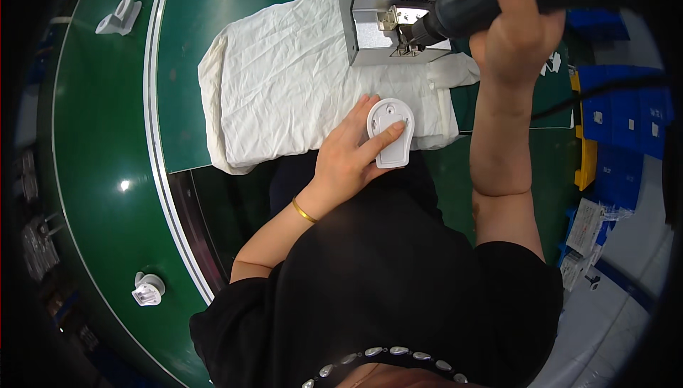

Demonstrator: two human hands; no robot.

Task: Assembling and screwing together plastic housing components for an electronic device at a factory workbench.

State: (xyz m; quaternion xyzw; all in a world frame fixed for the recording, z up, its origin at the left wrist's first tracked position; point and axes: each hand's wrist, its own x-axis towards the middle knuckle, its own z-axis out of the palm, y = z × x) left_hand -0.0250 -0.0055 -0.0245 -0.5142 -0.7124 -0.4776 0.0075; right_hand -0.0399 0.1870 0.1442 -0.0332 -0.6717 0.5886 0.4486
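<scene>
My left hand [346, 154] grips a white plastic housing [392, 147], rounded at its far end and squarer at the near end, with the thumb lying on its recessed face. Small holes show in that face. Raised at the upper right, my right hand [518, 28] is wrapped round a dark power screwdriver [469, 11]. The screwdriver's tip points left, at the pick-up opening of a grey screw feeder [366, 55]. Whether a screw sits on the tip is too small to tell.
A white cloth [277, 82] covers part of the green bench [181, 128]. On the green belt at the left lie a white plastic part [119, 16] and another white part [149, 289]. Blue bins [619, 107] stand at the right, and a black cable [605, 90] runs there.
</scene>
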